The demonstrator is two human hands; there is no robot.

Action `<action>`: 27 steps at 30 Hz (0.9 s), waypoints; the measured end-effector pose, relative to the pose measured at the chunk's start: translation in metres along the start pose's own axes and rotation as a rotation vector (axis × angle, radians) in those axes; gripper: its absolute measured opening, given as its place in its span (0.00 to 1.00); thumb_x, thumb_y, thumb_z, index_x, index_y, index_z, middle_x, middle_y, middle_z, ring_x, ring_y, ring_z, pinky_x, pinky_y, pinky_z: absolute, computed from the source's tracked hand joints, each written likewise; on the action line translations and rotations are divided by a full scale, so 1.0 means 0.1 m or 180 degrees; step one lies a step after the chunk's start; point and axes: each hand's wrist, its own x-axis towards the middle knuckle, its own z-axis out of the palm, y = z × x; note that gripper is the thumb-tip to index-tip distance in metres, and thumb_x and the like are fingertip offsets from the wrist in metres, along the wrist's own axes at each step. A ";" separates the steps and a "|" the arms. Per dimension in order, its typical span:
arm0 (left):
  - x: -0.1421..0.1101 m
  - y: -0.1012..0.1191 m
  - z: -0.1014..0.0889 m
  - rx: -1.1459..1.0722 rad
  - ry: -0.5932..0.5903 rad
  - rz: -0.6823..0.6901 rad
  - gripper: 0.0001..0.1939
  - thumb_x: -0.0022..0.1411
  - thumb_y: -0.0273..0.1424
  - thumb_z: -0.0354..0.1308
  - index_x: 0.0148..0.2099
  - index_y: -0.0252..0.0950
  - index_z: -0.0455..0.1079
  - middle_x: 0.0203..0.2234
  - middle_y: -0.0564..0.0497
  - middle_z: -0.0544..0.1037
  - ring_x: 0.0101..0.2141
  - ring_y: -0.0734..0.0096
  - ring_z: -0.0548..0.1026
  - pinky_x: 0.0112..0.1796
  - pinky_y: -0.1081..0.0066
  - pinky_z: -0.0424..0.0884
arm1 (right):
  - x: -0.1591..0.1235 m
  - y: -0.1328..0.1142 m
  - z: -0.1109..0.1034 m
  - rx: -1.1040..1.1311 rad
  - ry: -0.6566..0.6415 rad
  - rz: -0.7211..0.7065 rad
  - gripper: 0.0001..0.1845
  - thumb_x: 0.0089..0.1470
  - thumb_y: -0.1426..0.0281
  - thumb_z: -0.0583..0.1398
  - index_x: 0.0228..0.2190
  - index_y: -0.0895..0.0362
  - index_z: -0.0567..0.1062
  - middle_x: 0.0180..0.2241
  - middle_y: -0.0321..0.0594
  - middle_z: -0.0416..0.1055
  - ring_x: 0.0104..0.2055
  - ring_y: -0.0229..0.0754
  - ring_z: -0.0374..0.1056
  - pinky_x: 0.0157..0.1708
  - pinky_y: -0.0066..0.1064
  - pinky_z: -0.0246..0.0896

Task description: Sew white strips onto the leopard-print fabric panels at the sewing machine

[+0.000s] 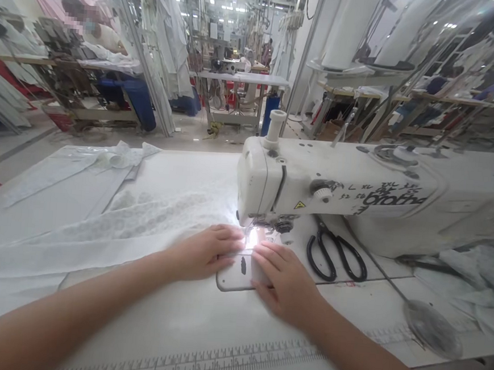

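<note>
A white sewing machine (298, 180) stands over the table, its lamp glaring on the needle area. My left hand (205, 251) lies flat on white lace fabric (159, 218), fingertips just left of the presser foot. The fabric spreads leftward over the table. On the right of the foot rests my right hand (284, 279), fingers stretched out and pointing at the needle. Glare hides whatever cloth lies under its fingertips. Between the hands shows the metal bed plate (233, 278). Black-handled scissors (338, 255) lie right of my right hand, blades partly under the machine arm.
A printed ruler strip (198, 363) runs along the table's front edge. A round-ended metal lever (432, 328) and crumpled white fabric (479, 277) are at the right. Folded lace pieces (116, 157) lie at the far left. Beyond, a person (96, 30) sits among other machines.
</note>
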 end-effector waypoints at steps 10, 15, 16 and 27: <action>0.07 -0.05 -0.09 0.0024 0.0192 -0.0180 0.16 0.62 0.31 0.48 0.52 0.41 0.66 0.45 0.48 0.71 0.49 0.63 0.65 0.48 0.63 0.64 | -0.49 0.56 -0.45 -0.0836 0.0560 0.1734 0.18 0.57 0.65 0.49 0.42 0.64 0.68 0.42 0.57 0.67 0.45 0.56 0.64 0.44 0.48 0.63; 0.19 -0.02 -0.14 -0.0203 0.0322 -0.0558 0.14 0.64 0.31 0.44 0.42 0.38 0.71 0.35 0.48 0.74 0.41 0.63 0.70 0.43 0.64 0.66 | -0.63 0.83 -0.54 -0.0785 -0.0230 0.2449 0.24 0.50 0.64 0.54 0.45 0.67 0.66 0.41 0.58 0.67 0.45 0.57 0.65 0.45 0.46 0.62; 0.24 -0.03 -0.14 -0.0248 0.0341 -0.0692 0.14 0.64 0.29 0.43 0.39 0.37 0.71 0.34 0.47 0.74 0.40 0.62 0.70 0.41 0.63 0.66 | -0.60 0.85 -0.56 -0.0713 -0.0397 0.2534 0.24 0.49 0.65 0.55 0.45 0.67 0.67 0.41 0.57 0.68 0.45 0.56 0.66 0.44 0.44 0.63; 0.72 -0.43 -0.23 -0.0816 -0.0120 -0.0759 0.12 0.45 0.26 0.60 0.36 0.39 0.73 0.35 0.50 0.76 0.36 0.61 0.72 0.36 0.65 0.67 | -0.58 1.03 -0.81 -0.0437 -0.1259 0.2381 0.05 0.44 0.75 0.56 0.28 0.55 0.68 0.29 0.41 0.72 0.32 0.47 0.69 0.27 0.31 0.56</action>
